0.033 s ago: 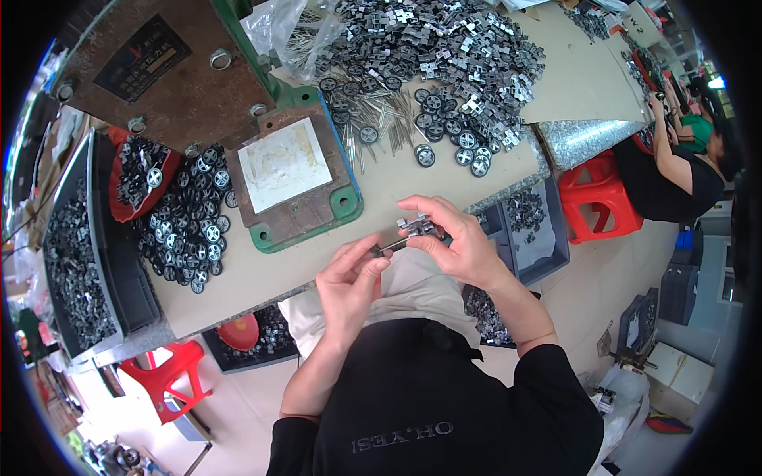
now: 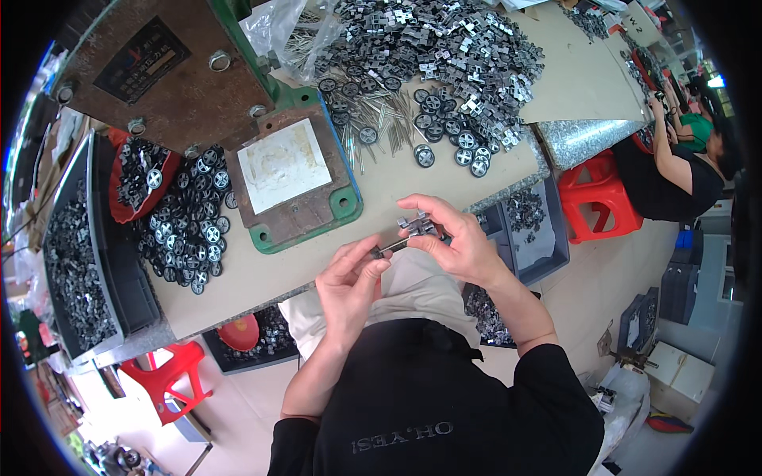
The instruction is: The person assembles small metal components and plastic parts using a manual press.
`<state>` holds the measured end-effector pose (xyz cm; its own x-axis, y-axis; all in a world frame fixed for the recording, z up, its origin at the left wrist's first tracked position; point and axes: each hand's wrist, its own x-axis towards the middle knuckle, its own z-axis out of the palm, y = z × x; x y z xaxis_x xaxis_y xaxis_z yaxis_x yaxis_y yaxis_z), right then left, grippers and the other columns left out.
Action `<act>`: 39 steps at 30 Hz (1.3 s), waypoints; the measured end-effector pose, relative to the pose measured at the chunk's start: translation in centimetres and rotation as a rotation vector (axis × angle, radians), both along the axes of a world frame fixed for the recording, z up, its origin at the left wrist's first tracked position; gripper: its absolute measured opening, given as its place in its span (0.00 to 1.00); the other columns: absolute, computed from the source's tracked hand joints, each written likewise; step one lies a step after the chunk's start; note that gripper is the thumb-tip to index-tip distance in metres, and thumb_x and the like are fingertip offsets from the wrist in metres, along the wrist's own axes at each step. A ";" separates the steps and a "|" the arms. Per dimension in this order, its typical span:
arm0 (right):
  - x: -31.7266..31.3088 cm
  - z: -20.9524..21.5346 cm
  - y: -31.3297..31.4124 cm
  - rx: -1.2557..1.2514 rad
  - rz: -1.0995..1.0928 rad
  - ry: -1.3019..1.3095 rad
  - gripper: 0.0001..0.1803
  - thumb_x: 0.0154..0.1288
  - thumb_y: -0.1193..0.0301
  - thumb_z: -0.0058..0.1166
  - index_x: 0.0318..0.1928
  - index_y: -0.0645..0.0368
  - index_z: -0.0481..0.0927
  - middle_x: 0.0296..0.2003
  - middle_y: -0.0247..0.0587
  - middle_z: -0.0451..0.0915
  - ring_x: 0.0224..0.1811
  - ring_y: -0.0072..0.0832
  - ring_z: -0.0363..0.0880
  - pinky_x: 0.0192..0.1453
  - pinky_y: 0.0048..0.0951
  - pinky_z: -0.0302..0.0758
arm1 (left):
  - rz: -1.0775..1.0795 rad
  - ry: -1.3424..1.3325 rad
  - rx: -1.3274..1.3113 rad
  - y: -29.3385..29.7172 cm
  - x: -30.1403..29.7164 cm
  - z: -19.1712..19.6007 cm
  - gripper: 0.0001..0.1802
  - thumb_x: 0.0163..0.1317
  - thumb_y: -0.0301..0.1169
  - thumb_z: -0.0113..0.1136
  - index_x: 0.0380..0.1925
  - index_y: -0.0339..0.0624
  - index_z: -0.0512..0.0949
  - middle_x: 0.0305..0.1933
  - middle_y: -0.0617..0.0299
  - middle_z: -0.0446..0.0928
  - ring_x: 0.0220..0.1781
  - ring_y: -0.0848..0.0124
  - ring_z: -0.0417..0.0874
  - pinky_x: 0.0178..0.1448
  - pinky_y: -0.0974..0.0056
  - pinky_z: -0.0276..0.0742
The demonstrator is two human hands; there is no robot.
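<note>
My left hand [image 2: 347, 282] is closed in a pinch on a thin metal rod [image 2: 394, 246] with a small dark piece at its end, perhaps a wheel seen edge-on. In my right hand [image 2: 460, 247] a grey, notched plastic part [image 2: 419, 225] sits between thumb and fingers. The rod's far end meets or lies against this part; the fingers hide the exact contact. Both hands are close together above my lap, just off the table's front edge. Farther back lie a heap of similar grey parts [image 2: 444, 40], loose metal rods [image 2: 389, 119] and black wheels with silver spokes [image 2: 425, 155].
A green-framed press [image 2: 305, 208] with a white pad [image 2: 284, 164] stands left of centre. Beside it are more wheels [image 2: 186, 238], a red bowl [image 2: 119, 190] and a dark bin [image 2: 131, 262]. Right are a grey tray [image 2: 548, 254], a red stool [image 2: 595, 198] and another person [image 2: 675, 178].
</note>
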<state>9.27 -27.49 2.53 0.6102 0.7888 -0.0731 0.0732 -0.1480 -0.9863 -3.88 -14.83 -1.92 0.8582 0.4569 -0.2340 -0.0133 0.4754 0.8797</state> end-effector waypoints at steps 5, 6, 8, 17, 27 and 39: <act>0.0 -0.5 0.0 0.004 0.028 -0.030 0.22 0.59 0.78 0.53 0.55 0.61 0.68 0.42 0.41 0.76 0.43 0.25 0.78 0.48 0.27 0.74 | -0.018 0.030 -0.125 0.2 0.2 -0.2 0.18 0.57 0.22 0.58 0.48 0.29 0.73 0.42 0.55 0.78 0.40 0.69 0.81 0.45 0.70 0.77; -0.1 -0.4 0.1 0.003 0.011 -0.125 0.23 0.59 0.78 0.53 0.56 0.61 0.68 0.40 0.41 0.77 0.43 0.24 0.78 0.48 0.27 0.74 | -0.006 0.017 -0.087 0.2 0.3 -0.3 0.18 0.57 0.22 0.59 0.48 0.29 0.73 0.42 0.55 0.78 0.40 0.69 0.81 0.45 0.70 0.77; -0.1 -0.1 0.2 -0.001 0.016 -0.066 0.23 0.59 0.78 0.53 0.56 0.61 0.68 0.39 0.40 0.78 0.42 0.24 0.78 0.47 0.27 0.73 | 0.005 0.003 -0.049 0.3 0.2 -0.5 0.18 0.56 0.22 0.59 0.48 0.29 0.73 0.42 0.56 0.79 0.40 0.69 0.82 0.46 0.69 0.77; 0.2 -0.3 0.1 -0.028 0.014 -0.118 0.24 0.58 0.77 0.55 0.56 0.58 0.68 0.40 0.42 0.78 0.41 0.26 0.78 0.45 0.28 0.74 | -0.009 0.033 -0.162 0.6 0.2 -0.5 0.19 0.56 0.24 0.60 0.48 0.31 0.73 0.41 0.56 0.79 0.39 0.69 0.82 0.46 0.68 0.78; -0.7 -1.0 0.2 0.060 -0.054 -0.255 0.27 0.56 0.78 0.57 0.57 0.59 0.68 0.41 0.42 0.77 0.40 0.26 0.78 0.43 0.26 0.75 | 0.072 -0.051 -0.038 -0.2 -0.1 -0.5 0.17 0.56 0.21 0.59 0.47 0.31 0.74 0.44 0.55 0.77 0.41 0.68 0.82 0.46 0.69 0.77; -0.4 -1.3 0.0 0.077 -0.012 -0.189 0.27 0.56 0.77 0.57 0.58 0.60 0.68 0.41 0.41 0.78 0.39 0.25 0.78 0.47 0.28 0.73 | -0.003 -0.040 -0.265 0.3 -0.2 -0.4 0.17 0.56 0.20 0.59 0.47 0.32 0.74 0.43 0.55 0.78 0.39 0.67 0.82 0.45 0.70 0.78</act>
